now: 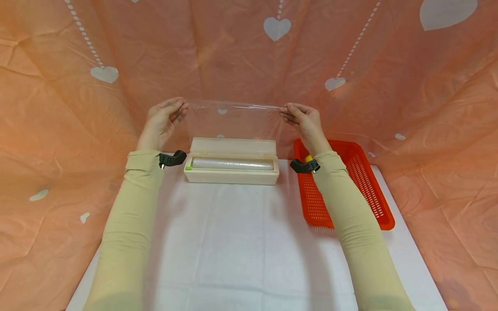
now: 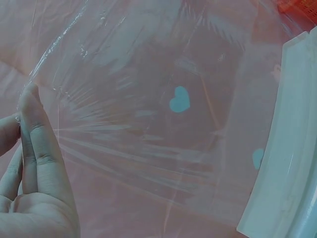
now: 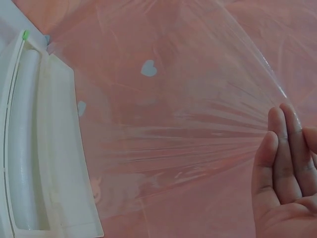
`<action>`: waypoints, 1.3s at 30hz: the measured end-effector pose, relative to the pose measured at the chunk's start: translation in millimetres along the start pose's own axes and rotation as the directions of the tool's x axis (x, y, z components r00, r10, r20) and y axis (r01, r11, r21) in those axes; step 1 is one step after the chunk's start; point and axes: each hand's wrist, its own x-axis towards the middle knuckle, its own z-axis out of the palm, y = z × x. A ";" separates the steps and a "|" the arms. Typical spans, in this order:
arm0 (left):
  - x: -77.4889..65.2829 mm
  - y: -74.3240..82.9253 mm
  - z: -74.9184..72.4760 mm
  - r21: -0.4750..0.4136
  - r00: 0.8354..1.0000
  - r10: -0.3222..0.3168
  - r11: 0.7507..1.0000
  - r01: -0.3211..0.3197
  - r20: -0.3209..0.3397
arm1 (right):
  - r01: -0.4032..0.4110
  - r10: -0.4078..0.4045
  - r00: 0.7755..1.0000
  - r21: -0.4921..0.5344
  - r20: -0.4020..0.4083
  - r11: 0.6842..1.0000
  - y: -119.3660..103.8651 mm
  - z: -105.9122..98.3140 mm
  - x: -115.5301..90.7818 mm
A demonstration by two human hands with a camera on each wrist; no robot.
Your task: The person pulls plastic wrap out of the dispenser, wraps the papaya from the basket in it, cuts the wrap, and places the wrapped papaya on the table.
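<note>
A clear sheet of plastic wrap [image 1: 233, 121] stretches upright between both hands, above and behind its box. My left hand [image 1: 165, 119] pinches the upper left corner between thumb and fingers, and my right hand [image 1: 305, 123] pinches the upper right corner. In both wrist views, creases in the film fan out from the fingertips. The cream plastic wrap box [image 1: 231, 177] stands on the table with its lid [image 1: 233, 146] tipped back. Inside lies the roll of wrap [image 1: 233, 164]. A small green slider [image 1: 188, 168] sits at the box's left front edge.
An orange-red plastic basket [image 1: 365, 185] stands to the right of the box, partly under my right forearm, with something yellow [image 1: 308, 158] at its edge. A peach curtain [image 1: 241, 52] with pale hearts hangs behind the white-covered table [image 1: 233, 242].
</note>
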 end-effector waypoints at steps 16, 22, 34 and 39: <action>-4.7 6.7 -1.0 0.034 1.000 0.016 0.999 -0.016 0.012 | 0.017 -0.017 1.000 0.053 0.006 0.998 -5.2 4.9 4.9; -7.0 7.0 -2.5 0.039 1.000 0.017 0.999 -0.018 0.021 | 0.028 -0.029 0.999 0.049 0.013 0.998 -4.2 5.3 6.0; -13.9 3.1 -7.4 0.088 1.000 -0.008 0.996 0.008 0.004 | 0.010 -0.010 1.000 0.067 0.004 0.998 -0.2 4.7 6.0; -15.9 0.9 -10.1 0.091 1.000 -0.019 0.996 0.021 -0.015 | 0.000 0.000 1.000 0.061 0.003 0.998 2.0 3.2 4.6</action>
